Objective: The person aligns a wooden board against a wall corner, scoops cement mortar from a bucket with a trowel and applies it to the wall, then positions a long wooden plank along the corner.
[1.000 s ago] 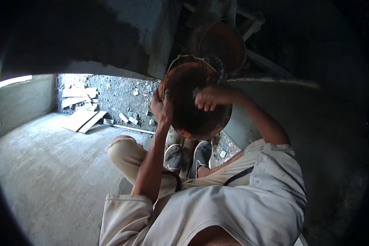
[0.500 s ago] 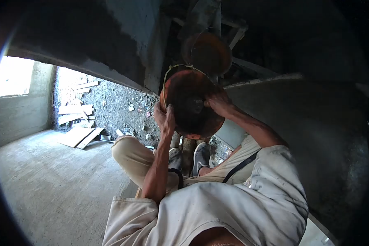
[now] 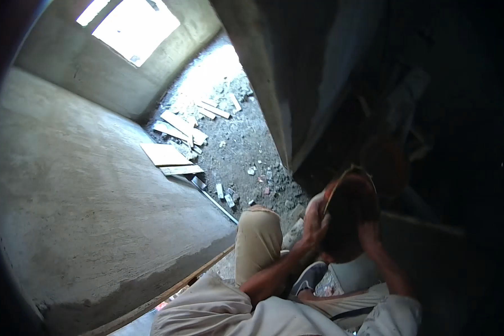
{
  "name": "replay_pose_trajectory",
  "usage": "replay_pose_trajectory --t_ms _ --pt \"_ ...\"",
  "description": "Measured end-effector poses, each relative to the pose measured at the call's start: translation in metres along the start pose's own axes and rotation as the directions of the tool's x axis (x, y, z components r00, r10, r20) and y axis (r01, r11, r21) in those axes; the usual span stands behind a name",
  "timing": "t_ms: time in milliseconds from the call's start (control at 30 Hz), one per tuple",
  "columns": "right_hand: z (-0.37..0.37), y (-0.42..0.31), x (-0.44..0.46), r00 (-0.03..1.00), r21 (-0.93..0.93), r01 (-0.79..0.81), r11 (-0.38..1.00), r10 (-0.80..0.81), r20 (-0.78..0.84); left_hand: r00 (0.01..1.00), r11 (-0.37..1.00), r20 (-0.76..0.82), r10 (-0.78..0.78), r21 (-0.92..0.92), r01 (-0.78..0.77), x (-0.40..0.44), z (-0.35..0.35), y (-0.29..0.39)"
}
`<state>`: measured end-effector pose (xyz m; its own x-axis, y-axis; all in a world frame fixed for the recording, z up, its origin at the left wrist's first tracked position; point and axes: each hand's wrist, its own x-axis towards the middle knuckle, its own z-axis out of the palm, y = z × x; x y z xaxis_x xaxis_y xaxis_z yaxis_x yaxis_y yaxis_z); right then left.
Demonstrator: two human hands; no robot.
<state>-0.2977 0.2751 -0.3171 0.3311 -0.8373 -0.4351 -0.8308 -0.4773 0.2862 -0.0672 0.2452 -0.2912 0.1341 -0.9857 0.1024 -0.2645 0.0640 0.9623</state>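
Note:
A reddish bucket [image 3: 350,224] with a thin wire handle is tipped so that its dark mouth faces me, above my knees and shoes. My left hand [image 3: 317,217] is closed around its left rim. On the bucket's right side is my right hand [image 3: 369,232], reaching into or against the mouth. Shadow hides its fingers, so I cannot tell what they hold. The bucket's contents are too dark to make out.
A second, dim orange bucket [image 3: 387,162] stands beyond, among dark timbers. At left are a smooth concrete surface [image 3: 95,207], a bright window opening [image 3: 137,31], and loose boards [image 3: 165,155] beside rubble-strewn ground [image 3: 246,140]. A concrete wall edge [image 3: 288,151] juts in ahead.
My view has swung left and tilted, so the bucket and both hands now appear lower and farther right. My left hand keeps its hold on the rim; my right hand stays at the bucket.

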Motion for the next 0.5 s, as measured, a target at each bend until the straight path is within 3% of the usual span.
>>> replay_pose_trajectory --t_ms 33,100,200,267,300,333,367,500 --pt "-0.019 -0.004 -0.016 0.999 0.017 0.03 0.999 -0.03 0.025 1.0 1.0 -0.013 0.013 0.002 -0.013 0.002 -0.003 0.004" --pt "-0.034 -0.012 -0.044 0.991 0.097 0.06 0.993 -0.071 0.117 0.986 0.997 0.155 -0.063 0.06 0.054 0.002 -0.008 0.012" --pt "-0.028 -0.01 -0.064 0.994 0.236 0.062 0.97 -0.081 0.072 0.952 0.989 0.28 -0.121 -0.054 0.141 0.009 0.001 0.018" --pt "-0.055 -0.001 -0.081 0.993 0.365 0.1 0.926 -0.072 -0.089 0.943 0.987 0.308 -0.129 -0.053 0.152 0.01 0.01 0.009" --pt "-0.072 -0.001 -0.086 0.993 0.369 0.108 0.923 -0.08 -0.089 0.946 0.997 0.322 -0.038 -0.056 0.059 0.009 0.015 0.005" --pt "-0.096 -0.003 -0.084 0.997 0.411 -0.064 0.909 0.078 -0.019 0.939 0.997 0.339 0.058 -0.063 -0.039 0.01 0.016 0.004" --pt "-0.107 -0.003 -0.084 0.971 0.436 -0.236 0.868 0.233 0.061 0.909 1.0 0.417 0.003 -0.004 -0.001 0.012 0.01 0.017" --pt "-0.036 -0.004 -0.069 0.943 0.326 -0.308 0.894 0.331 -0.017 0.854 0.992 0.504 0.126 -0.042 -0.121 0.008 0.004 0.023"
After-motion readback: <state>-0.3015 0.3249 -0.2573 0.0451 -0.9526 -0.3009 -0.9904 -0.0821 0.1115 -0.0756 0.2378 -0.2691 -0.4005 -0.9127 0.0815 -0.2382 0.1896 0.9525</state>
